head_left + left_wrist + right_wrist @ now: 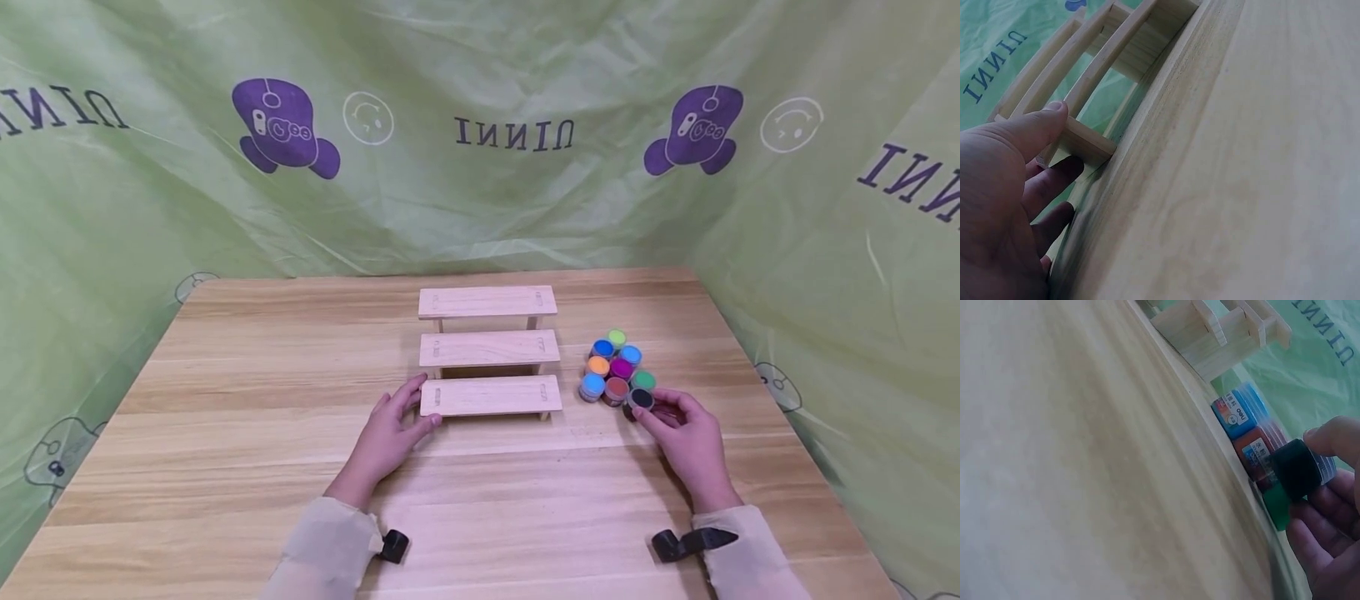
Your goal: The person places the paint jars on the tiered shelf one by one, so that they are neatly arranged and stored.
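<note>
A three-tier wooden display stand (491, 395) stands mid-table. My left hand (387, 435) holds the left end of its lowest, nearest tier, thumb at the front edge and index finger at the back corner. In the left wrist view, the thumb (1041, 128) presses against the board's end, with the other fingers loosely bent below. My right hand (692, 442) pinches a black-topped paint pot (641, 399) between thumb and fingers. The right wrist view shows this dark pot (1297, 470) tilted, beside the red pot (1257, 450) and green pot (1276, 507).
Behind the black pot cluster several small paint pots, among them a purple one (620, 368), an orange one (597, 366) and a light green one (617, 337). The wooden table (225, 417) meets a green printed curtain (480, 208) at the back and sides.
</note>
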{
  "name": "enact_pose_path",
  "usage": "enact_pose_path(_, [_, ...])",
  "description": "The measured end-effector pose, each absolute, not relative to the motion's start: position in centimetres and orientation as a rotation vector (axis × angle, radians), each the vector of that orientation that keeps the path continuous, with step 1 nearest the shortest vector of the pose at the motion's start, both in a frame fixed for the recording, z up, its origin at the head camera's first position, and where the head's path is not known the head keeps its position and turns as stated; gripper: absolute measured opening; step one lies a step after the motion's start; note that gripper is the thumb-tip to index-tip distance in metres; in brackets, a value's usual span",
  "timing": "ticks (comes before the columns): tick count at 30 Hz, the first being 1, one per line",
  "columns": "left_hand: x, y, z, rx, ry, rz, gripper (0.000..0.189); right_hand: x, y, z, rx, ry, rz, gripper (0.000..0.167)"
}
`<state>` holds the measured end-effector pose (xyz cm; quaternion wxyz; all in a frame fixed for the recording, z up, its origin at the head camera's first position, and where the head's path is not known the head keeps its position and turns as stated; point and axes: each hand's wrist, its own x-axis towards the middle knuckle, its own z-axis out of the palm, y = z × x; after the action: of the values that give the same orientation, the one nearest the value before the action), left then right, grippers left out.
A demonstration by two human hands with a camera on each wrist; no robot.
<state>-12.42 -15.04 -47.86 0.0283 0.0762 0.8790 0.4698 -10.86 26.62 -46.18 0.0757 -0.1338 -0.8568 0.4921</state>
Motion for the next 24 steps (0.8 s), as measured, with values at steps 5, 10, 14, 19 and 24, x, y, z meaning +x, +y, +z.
enact_pose_path(5, [-12.4,-15.1,-47.7,0.229,2.719,1.44,0.074,-10.6,26.3,-45.7,-0.327,-2.542,1.481,0.043])
enact_pose_path(10, [-12.3,-15.0,-47.6,0.21,2.711,1.44,0.073,-10.5,25.8,-45.2,-0.248,-2.499,1.528,0.04])
enact_pose_path(14, [-12.3,-15.0,-47.7,0.205,2.715,1.442,0.072,-10.5,25.3,-44.9,-0.183,-2.455,1.57,0.038])
enact_pose_path(19, [-12.3,-15.1,-47.7,0.212,2.715,1.44,0.072,-10.7,24.5,-44.5,-0.129,-2.412,1.609,0.037])
enact_pose_path(24, [-12.4,-15.0,-47.8,0.207,2.705,1.454,0.072,-11.0,23.6,-43.9,-0.085,-2.398,1.598,0.036])
